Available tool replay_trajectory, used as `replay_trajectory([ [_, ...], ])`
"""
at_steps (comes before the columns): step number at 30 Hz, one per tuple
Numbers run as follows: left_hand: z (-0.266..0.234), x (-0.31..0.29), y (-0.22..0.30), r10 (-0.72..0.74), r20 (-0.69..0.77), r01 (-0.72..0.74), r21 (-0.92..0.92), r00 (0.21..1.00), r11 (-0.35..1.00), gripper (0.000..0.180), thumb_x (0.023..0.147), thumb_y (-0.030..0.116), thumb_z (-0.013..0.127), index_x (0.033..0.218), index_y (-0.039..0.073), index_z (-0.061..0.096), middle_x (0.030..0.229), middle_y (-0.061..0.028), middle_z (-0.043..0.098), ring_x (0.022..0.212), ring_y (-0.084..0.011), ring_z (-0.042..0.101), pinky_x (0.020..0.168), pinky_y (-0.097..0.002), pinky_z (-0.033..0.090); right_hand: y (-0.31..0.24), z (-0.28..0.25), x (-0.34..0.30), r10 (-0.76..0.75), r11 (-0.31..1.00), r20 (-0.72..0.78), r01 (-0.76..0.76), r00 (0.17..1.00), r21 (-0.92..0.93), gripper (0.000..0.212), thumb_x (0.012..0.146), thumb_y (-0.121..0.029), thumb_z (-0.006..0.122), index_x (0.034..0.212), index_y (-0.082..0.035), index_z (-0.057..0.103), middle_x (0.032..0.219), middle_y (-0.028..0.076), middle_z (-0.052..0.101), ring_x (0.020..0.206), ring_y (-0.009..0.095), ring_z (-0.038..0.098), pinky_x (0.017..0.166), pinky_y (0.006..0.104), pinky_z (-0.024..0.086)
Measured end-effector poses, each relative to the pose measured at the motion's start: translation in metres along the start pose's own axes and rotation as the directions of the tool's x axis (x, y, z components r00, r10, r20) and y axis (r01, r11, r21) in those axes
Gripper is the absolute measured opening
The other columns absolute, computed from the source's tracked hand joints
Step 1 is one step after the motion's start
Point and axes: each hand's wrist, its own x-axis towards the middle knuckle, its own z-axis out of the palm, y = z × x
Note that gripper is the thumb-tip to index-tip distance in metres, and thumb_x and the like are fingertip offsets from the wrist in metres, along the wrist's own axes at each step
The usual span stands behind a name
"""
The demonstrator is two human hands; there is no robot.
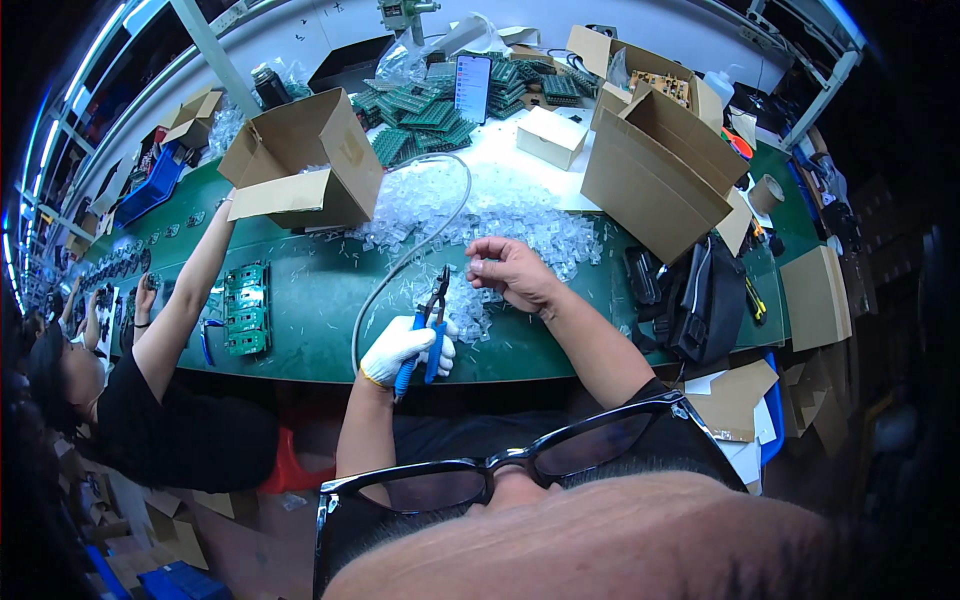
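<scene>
A white glove covers my left hand (392, 350), which is closed around the blue handles of cutting pliers (434, 358). The dark jaws of the pliers point up and away, over the near part of a heap of small clear plastic pieces (510, 215). Just right of the jaws is my bare right hand (512, 274), its fingers curled in and thumb close to the fingertips. Whatever it may pinch is too small to make out. Some loose clear pieces (468, 312) lie on the green table between my hands.
A grey cable (385, 285) curves beside my left hand. Open cardboard boxes (345, 150) (655, 185) flank the heap. Green circuit boards (430, 115) and a phone (472, 88) stand behind. More boards (246, 308) lie left, where a co-worker's arm (185, 290) reaches. A black bag (705, 310) lies right.
</scene>
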Motion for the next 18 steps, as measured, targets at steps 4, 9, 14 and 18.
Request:
replay_trajectory([
  [4, -0.0037, 0.0005, -0.0024, 0.004, 0.012, -0.004, -0.025, 1.000, 1.000, 0.064, 0.091, 0.040, 0.082, 0.129, -0.009, 0.066, 0.097, -0.0152, 0.076, 0.081, -0.0242, 0.075, 0.076, -0.0402, 0.065, 0.0011, 0.0062, -0.0024, 0.050, 0.994, 0.052, -0.055, 0.997, 0.097, 0.023, 0.103, -0.007, 0.070, 0.125, 0.000, 0.067, 0.108, 0.009, 0.071, 0.098, 0.019, 0.073, 0.089, 0.0317, 0.062],
  [9, -0.0040, 0.0031, -0.0014, -0.001, 0.036, 0.002, -0.033, 0.999, 0.999, 0.067, 0.091, 0.042, 0.083, 0.129, -0.010, 0.065, 0.097, -0.0159, 0.075, 0.081, -0.0254, 0.076, 0.076, -0.0409, 0.065, 0.0052, 0.0010, 0.0001, 0.058, 0.992, 0.076, -0.066, 0.995, 0.112, 0.020, 0.106, -0.008, 0.066, 0.125, -0.001, 0.067, 0.106, 0.010, 0.071, 0.096, 0.018, 0.072, 0.088, 0.0312, 0.061],
  [14, -0.0055, 0.0040, -0.0003, -0.029, 0.035, 0.029, -0.003, 0.999, 1.000, 0.076, 0.087, 0.048, 0.087, 0.130, -0.009, 0.062, 0.099, -0.0160, 0.074, 0.085, -0.0282, 0.075, 0.078, -0.0427, 0.064, 0.0092, 0.0015, 0.0023, 0.023, 0.993, 0.069, -0.031, 0.997, 0.114, 0.018, 0.105, -0.009, 0.069, 0.122, -0.004, 0.067, 0.105, 0.006, 0.070, 0.094, 0.016, 0.071, 0.080, 0.0312, 0.058],
  [18, -0.0020, 0.0023, 0.0010, -0.026, 0.020, 0.026, -0.001, 0.999, 1.000, 0.076, 0.087, 0.048, 0.086, 0.130, -0.009, 0.062, 0.098, -0.0159, 0.074, 0.084, -0.0275, 0.075, 0.078, -0.0423, 0.064, 0.0071, 0.0049, 0.0015, 0.005, 0.994, 0.048, -0.010, 0.999, 0.106, 0.016, 0.102, -0.010, 0.074, 0.115, -0.005, 0.067, 0.103, 0.004, 0.072, 0.093, 0.016, 0.072, 0.079, 0.0310, 0.059],
])
